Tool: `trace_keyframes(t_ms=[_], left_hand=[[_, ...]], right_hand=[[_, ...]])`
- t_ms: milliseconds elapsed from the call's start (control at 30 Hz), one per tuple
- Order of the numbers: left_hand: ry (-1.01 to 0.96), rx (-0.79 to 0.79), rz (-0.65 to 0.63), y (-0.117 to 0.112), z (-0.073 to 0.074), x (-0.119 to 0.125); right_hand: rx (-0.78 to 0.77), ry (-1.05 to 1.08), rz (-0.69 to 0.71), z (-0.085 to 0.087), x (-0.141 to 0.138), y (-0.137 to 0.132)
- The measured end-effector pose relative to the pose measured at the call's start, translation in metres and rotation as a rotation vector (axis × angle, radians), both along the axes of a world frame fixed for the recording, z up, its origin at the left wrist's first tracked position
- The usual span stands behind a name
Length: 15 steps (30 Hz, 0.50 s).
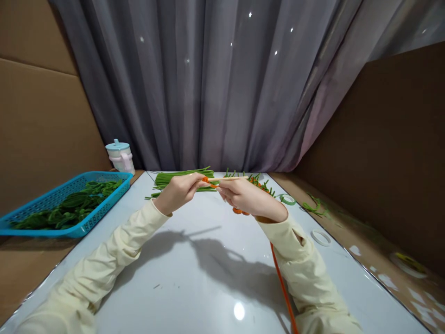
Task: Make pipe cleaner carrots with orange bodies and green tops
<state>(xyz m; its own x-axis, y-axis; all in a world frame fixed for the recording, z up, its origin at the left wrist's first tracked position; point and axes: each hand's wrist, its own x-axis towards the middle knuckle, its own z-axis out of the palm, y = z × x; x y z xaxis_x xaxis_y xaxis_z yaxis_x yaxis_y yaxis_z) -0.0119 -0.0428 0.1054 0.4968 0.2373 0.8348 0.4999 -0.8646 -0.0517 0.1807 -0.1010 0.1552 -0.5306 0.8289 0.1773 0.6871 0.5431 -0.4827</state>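
My left hand [178, 191] pinches one end of a thin wooden stick [225, 179], where a bit of orange chenille stem [206, 179] is wound around it. Facing it, my right hand [246, 195] has its fingers closed on the orange strand, close under the stick. Both hands are raised above the white table [208, 273]. Below my right wrist, an orange strand [283, 287] runs down toward the near edge. Rounded orange pieces [238, 210] show partly behind my right hand.
Green chenille stems [181, 177] lie in a bundle at the back, beside orange-and-green pieces [261, 183]. A blue basket [83, 228] of green items stands left, near a lidded cup [120, 156]. At right are green tape [288, 199] and a white ring [320, 238].
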Motion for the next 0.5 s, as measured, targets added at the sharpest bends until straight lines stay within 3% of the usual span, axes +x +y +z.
trace_keyframes(t_ms=[133, 300, 500], left_hand=[[0.100, 0.053, -0.075, -0.005, 0.001, -0.002], [0.243, 0.074, -0.028, -0.013, -0.002, 0.002], [0.412, 0.041, -0.042, -0.023, 0.001, 0.004]], right_hand=[[0.052, -0.037, 0.010, 0.006, 0.005, -0.007], [-0.041, 0.005, 0.088, 0.006, 0.001, -0.008], [-0.250, 0.248, 0.086, -0.002, 0.002, 0.005]])
